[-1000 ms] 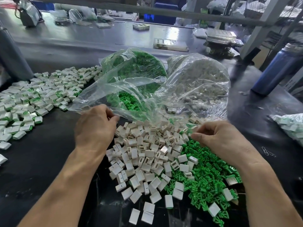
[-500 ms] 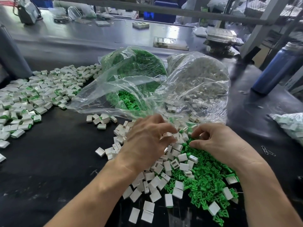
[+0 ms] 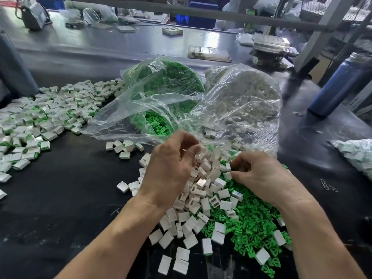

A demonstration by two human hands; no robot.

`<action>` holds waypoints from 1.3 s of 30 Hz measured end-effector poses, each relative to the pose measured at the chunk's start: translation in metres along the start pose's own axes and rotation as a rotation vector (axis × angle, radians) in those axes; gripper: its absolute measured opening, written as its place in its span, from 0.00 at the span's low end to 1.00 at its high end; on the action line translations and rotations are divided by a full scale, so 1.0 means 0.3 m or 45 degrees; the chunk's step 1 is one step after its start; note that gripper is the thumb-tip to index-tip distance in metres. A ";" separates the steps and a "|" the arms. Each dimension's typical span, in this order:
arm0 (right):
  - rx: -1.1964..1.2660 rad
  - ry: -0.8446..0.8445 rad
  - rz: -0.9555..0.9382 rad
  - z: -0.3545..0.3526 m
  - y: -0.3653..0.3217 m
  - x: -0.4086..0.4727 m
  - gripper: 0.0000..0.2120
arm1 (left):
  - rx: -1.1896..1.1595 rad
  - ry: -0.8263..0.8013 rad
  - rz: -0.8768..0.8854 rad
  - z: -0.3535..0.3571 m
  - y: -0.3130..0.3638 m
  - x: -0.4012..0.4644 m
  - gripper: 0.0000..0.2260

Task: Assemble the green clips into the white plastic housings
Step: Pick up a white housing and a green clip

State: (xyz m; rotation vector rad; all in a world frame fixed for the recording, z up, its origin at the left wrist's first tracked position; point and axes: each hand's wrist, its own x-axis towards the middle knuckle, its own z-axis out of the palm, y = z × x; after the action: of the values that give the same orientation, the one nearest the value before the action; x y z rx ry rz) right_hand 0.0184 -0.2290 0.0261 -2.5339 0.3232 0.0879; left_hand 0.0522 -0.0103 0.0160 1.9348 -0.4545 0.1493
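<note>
White housing [image 3: 227,175] pinched at right fingers [image 3: 237,174]

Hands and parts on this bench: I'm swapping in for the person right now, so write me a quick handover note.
Left hand: fingers loosely curled over the pile of white housings; whether it holds one cannot be seen.
Right hand: pinches one white housing at its fingertips.
Loose green clips lie to the right of the housings; more of both sit in the two clear bags behind.
Done: a spread of assembled pieces on the left of the table, a few more near the bag mouth.
Left: the big loose piles and both bags.
</note>
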 end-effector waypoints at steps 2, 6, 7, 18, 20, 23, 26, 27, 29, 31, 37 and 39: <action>-0.037 -0.004 0.003 -0.001 -0.008 -0.004 0.05 | -0.222 0.038 -0.101 -0.018 0.003 0.006 0.04; -0.034 -0.011 0.014 -0.004 -0.019 -0.012 0.05 | -0.584 0.044 -0.243 -0.035 0.006 0.014 0.08; -0.030 -0.012 0.023 -0.005 -0.020 -0.012 0.05 | -0.676 0.039 -0.268 -0.036 0.006 0.016 0.09; 0.056 -0.008 0.030 -0.013 -0.010 -0.009 0.08 | -1.131 -0.024 -0.321 -0.034 0.003 0.026 0.11; 0.125 0.021 0.018 -0.020 0.001 -0.008 0.07 | -1.057 -0.023 -0.287 -0.035 0.002 0.025 0.11; 0.330 0.074 -0.026 -0.022 0.007 -0.002 0.05 | -0.940 -0.019 -0.252 -0.033 0.000 0.021 0.11; 0.669 0.140 -0.090 -0.006 -0.006 0.003 0.02 | -0.842 -0.039 -0.232 -0.029 -0.006 0.020 0.08; 0.772 0.154 -0.126 -0.001 -0.013 0.002 0.02 | -0.814 -0.047 -0.226 -0.027 -0.007 0.020 0.07; 0.986 0.150 -0.202 0.005 -0.028 -0.005 0.01 | -0.756 -0.051 -0.215 -0.025 -0.010 0.017 0.06; 1.181 0.119 -0.268 0.009 -0.044 -0.011 0.02 | -0.684 -0.046 -0.193 -0.023 -0.011 0.013 0.06; 1.498 0.012 -0.319 0.034 -0.074 -0.016 0.10 | -0.703 -0.065 -0.183 -0.009 -0.011 0.010 0.09; 1.528 -0.005 -0.336 0.039 -0.082 -0.017 0.11 | -0.706 -0.049 -0.173 -0.007 -0.012 0.010 0.10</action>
State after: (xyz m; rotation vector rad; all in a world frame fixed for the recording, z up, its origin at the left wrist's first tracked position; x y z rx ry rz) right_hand 0.0196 -0.2017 0.0303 -1.3595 -0.0014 -0.1630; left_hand 0.0566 -0.0079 0.0146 1.4178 -0.3432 -0.0959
